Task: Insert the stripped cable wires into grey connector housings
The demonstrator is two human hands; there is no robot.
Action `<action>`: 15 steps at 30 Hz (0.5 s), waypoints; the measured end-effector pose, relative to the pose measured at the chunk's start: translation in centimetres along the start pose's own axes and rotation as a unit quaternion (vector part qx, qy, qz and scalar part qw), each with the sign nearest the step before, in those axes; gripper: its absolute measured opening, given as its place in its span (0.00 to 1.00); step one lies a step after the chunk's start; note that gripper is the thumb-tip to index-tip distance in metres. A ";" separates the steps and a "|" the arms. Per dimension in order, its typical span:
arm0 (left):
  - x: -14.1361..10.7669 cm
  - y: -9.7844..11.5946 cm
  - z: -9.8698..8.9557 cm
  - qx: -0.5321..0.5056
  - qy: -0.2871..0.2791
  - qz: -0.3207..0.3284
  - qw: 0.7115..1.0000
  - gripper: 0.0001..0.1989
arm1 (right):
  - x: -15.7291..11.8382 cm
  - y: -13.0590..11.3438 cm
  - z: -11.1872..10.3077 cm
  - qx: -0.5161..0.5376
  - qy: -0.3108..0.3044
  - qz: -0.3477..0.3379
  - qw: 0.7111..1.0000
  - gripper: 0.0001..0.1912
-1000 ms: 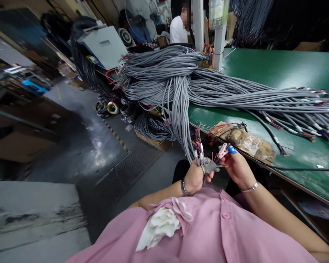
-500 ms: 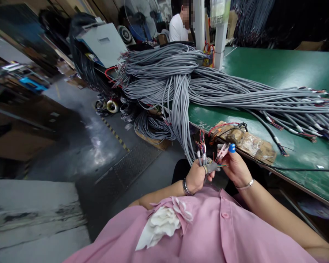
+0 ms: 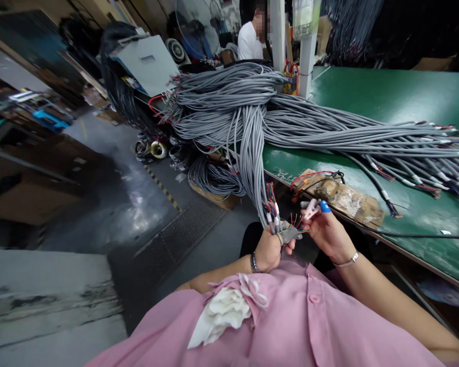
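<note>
My left hand (image 3: 270, 248) is closed round the ends of several grey cables (image 3: 270, 227), held upright in front of my body. Coloured wire ends (image 3: 271, 198) fan out above their white sleeves. A grey covering wraps my left thumb. From beside that thumb, a few thin red and green wires (image 3: 299, 226) point toward my right hand (image 3: 331, 237). Its fingers pinch a small pale pink-and-white tool (image 3: 311, 209), whose exact kind I cannot make out. A blue cover (image 3: 324, 206) sits on one of my right fingertips. The tool's tip is close to the thin wires; contact cannot be told.
A thick bundle of grey cables (image 3: 229, 84) lies over the green table (image 3: 386, 92) and hangs off its near edge. A worn wooden block (image 3: 354, 201) with red and black leads sits on that edge. Behind the bundle is a person in white (image 3: 248, 42).
My left hand has shifted slightly left and down with the cables, whose wire ends lean further left. The pink-and-white tool has tilted a little in my right hand.
</note>
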State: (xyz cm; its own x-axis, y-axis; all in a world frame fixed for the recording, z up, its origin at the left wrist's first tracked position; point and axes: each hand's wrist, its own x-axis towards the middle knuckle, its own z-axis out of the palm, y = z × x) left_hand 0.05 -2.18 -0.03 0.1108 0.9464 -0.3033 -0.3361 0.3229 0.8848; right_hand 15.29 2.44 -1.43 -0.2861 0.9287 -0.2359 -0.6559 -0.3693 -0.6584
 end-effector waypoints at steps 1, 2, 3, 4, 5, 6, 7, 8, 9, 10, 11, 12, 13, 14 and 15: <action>0.0 0.0 0.1 -0.004 0.005 0.007 1.000 0.15 | 0.0 0.0 0.1 -0.008 0.008 -0.018 1.000 0.16; 0.1 0.0 0.2 -0.007 0.007 0.014 1.000 0.14 | 0.0 0.1 0.2 -0.017 0.016 -0.034 0.999 0.15; 0.2 0.0 0.3 -0.009 0.006 0.021 1.000 0.14 | 0.0 0.1 0.3 -0.024 0.024 -0.046 0.998 0.14; 0.3 0.1 0.4 -0.009 0.005 0.026 1.000 0.14 | 0.0 0.2 0.4 -0.029 0.029 -0.054 0.998 0.15; 0.4 0.1 0.5 -0.008 0.005 0.028 1.000 0.14 | 0.0 0.3 0.4 -0.031 0.032 -0.060 0.997 0.17; 0.5 0.1 0.6 -0.006 0.004 0.027 1.000 0.14 | 0.0 0.5 0.3 -0.031 0.034 -0.063 0.997 0.19; 0.6 0.1 0.7 -0.002 0.005 0.023 1.000 0.14 | 0.1 0.6 0.2 -0.028 0.035 -0.063 0.997 0.20; 0.7 0.1 0.8 0.003 0.007 0.018 1.000 0.15 | 0.2 0.7 0.1 -0.025 0.037 -0.059 0.997 0.21; 0.8 0.0 0.9 0.007 0.008 0.012 1.000 0.15 | 0.3 0.8 0.0 -0.020 0.041 -0.053 0.998 0.22; 0.8 0.0 1.0 0.011 0.009 0.007 1.000 0.16 | 0.4 0.9 -0.1 -0.013 0.045 -0.047 0.998 0.22; 0.9 -0.1 1.1 0.014 0.008 0.004 1.000 0.16 | 0.5 0.9 -0.2 -0.005 0.049 -0.041 0.998 0.21; 1.0 -0.2 1.1 0.017 0.006 0.002 1.000 0.16 | 0.7 1.0 -0.3 0.003 0.052 -0.038 0.998 0.21; 1.0 -0.3 1.1 0.020 0.003 0.003 1.000 0.16 | 0.8 1.0 -0.3 0.012 0.054 -0.037 0.998 0.20; 1.1 -0.4 1.1 0.021 0.001 0.003 1.000 0.16 | 1.0 1.0 -0.4 0.019 0.056 -0.038 0.998 0.20; 1.1 -0.5 1.1 0.022 0.000 0.004 1.000 0.17 | 1.1 1.1 -0.4 0.026 0.059 -0.041 0.997 0.19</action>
State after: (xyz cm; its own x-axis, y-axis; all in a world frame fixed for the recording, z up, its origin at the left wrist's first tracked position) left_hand 1.40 -1.28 -0.36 0.1083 0.9489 -0.2965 -0.2946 0.3155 0.9020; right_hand 14.53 3.06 -2.65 -0.1493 0.9520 -0.2672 -0.7091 -0.2914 -0.6421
